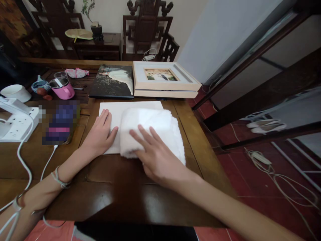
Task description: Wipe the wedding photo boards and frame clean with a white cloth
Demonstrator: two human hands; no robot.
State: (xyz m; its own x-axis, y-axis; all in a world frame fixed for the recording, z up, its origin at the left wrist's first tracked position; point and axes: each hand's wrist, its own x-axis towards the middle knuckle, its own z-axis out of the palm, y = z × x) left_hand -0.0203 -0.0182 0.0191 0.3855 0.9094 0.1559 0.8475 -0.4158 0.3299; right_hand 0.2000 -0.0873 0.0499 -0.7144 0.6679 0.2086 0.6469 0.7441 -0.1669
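Note:
A folded white fluffy cloth (155,124) lies over the right part of a flat white board or panel (132,104) on the wooden table. My right hand (155,154) rests on the cloth's near side, its fingers spread and stretched out on top. My left hand (101,134) lies flat on the left edge of the white board, thumb apart from the fingers, holding nothing. The cloth hides much of the board's right side.
Behind the board are a dark photo panel (112,82) and stacked pale picture frames (165,80). To the left stand a pink mug (65,92), a white bowl (16,93), a white power strip (17,124) and a blurred-out phone-like item (60,124) on a cable.

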